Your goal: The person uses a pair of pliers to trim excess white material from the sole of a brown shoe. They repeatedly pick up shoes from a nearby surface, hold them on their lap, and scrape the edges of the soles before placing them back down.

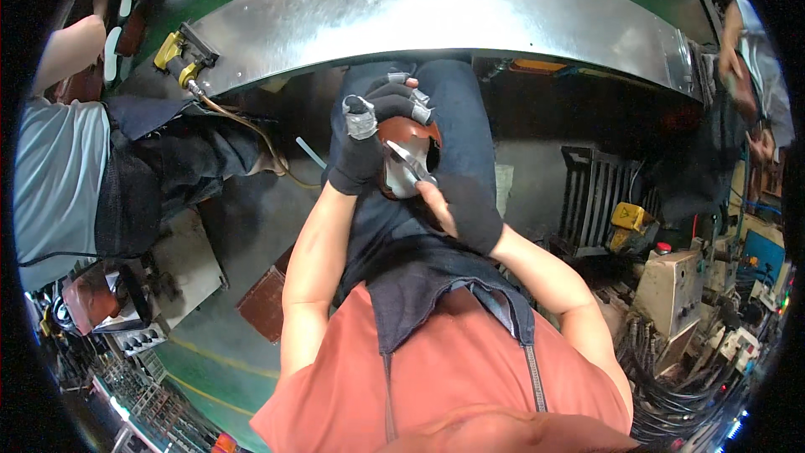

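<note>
Over my lap is a brown leather shoe piece [409, 129] with a pale grey underside and a dark opening on its right. My left hand [377, 122], in a dark fingerless glove with silver tape round the fingers, holds it from the far left side. A silver metal hand tool [411, 158] with a narrow end lies against the pale underside. My right hand [461, 211], gloved the same way, is closed round this tool; its handle is mostly hidden, so its exact kind does not show.
A metal-topped bench [419, 8] curves beyond my knees. On its left end rests a yellow air tool [178, 59] with a hose [243, 122] trailing down. One person [63, 176] sits at left, another [759, 84] works at far right. A grey control box [671, 289] stands right.
</note>
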`<control>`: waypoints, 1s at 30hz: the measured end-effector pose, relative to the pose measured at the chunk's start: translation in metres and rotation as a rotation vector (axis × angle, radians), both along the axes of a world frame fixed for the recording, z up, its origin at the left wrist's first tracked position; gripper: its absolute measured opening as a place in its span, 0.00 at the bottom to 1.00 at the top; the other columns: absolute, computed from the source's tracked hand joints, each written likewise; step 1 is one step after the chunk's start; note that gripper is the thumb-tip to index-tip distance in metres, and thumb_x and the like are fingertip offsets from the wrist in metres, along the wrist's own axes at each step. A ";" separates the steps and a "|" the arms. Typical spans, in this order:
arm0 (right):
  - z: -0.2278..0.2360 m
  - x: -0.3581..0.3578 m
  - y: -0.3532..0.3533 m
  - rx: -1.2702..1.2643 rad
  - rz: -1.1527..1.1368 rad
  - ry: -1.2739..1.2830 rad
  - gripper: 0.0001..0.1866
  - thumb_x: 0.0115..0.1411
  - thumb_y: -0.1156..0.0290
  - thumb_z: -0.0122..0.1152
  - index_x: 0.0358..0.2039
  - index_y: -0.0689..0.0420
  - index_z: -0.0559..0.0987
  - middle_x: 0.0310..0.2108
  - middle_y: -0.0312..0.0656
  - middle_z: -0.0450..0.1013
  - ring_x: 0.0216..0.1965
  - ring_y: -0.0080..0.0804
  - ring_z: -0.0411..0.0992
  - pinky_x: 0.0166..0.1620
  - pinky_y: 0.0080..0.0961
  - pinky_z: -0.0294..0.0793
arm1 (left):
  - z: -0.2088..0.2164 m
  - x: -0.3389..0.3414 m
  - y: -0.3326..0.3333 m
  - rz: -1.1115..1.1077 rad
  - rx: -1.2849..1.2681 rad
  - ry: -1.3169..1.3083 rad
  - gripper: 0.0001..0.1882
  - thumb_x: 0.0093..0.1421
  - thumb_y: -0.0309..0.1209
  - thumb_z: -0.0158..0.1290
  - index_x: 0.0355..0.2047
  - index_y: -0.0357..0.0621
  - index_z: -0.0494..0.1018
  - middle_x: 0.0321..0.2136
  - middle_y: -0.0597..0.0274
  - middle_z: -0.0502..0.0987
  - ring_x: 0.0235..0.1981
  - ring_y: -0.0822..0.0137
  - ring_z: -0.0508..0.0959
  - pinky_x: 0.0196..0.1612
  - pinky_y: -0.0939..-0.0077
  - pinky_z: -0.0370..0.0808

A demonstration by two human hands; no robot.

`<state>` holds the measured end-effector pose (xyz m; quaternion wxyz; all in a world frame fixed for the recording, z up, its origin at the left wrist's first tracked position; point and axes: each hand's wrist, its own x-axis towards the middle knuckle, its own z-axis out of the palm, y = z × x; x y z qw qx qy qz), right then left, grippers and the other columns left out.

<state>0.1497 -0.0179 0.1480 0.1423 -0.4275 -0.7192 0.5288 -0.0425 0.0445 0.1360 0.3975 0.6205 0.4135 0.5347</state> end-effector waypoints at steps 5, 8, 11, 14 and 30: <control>-0.023 -0.009 -0.024 0.255 0.039 0.158 0.13 0.58 0.61 0.55 0.29 0.59 0.77 0.26 0.53 0.72 0.26 0.54 0.72 0.30 0.40 0.71 | 0.001 -0.023 -0.052 -0.004 -0.012 -0.030 0.22 0.59 0.48 0.51 0.36 0.40 0.75 0.40 0.56 0.77 0.54 0.55 0.69 0.60 0.59 0.59; -0.035 0.013 -0.050 0.359 0.354 -0.014 0.14 0.53 0.57 0.60 0.29 0.56 0.75 0.30 0.45 0.72 0.31 0.41 0.74 0.26 0.34 0.72 | 0.032 -0.009 -0.104 0.122 -0.156 0.117 0.49 0.42 0.46 0.67 0.60 0.38 0.57 0.58 0.48 0.60 0.61 0.51 0.60 0.63 0.57 0.55; -0.048 0.023 -0.067 0.513 0.419 0.081 0.19 0.50 0.51 0.63 0.28 0.55 0.75 0.30 0.39 0.72 0.30 0.35 0.73 0.26 0.31 0.72 | 0.026 0.014 -0.157 0.253 -0.435 -0.243 0.59 0.37 0.40 0.71 0.63 0.35 0.46 0.62 0.46 0.51 0.63 0.53 0.56 0.64 0.59 0.54; -0.047 0.032 -0.067 0.483 0.497 0.051 0.20 0.50 0.51 0.63 0.31 0.56 0.74 0.33 0.41 0.72 0.31 0.36 0.73 0.28 0.31 0.73 | 0.027 0.023 -0.168 0.294 -0.441 -0.206 0.56 0.39 0.39 0.70 0.62 0.35 0.49 0.61 0.46 0.54 0.63 0.53 0.56 0.63 0.60 0.54; -0.053 0.081 -0.067 0.448 0.632 -0.041 0.28 0.48 0.50 0.63 0.39 0.61 0.75 0.42 0.48 0.71 0.43 0.44 0.71 0.47 0.36 0.70 | 0.033 0.063 -0.159 0.494 -0.354 0.059 0.36 0.42 0.30 0.67 0.50 0.37 0.63 0.47 0.48 0.69 0.52 0.53 0.69 0.58 0.62 0.62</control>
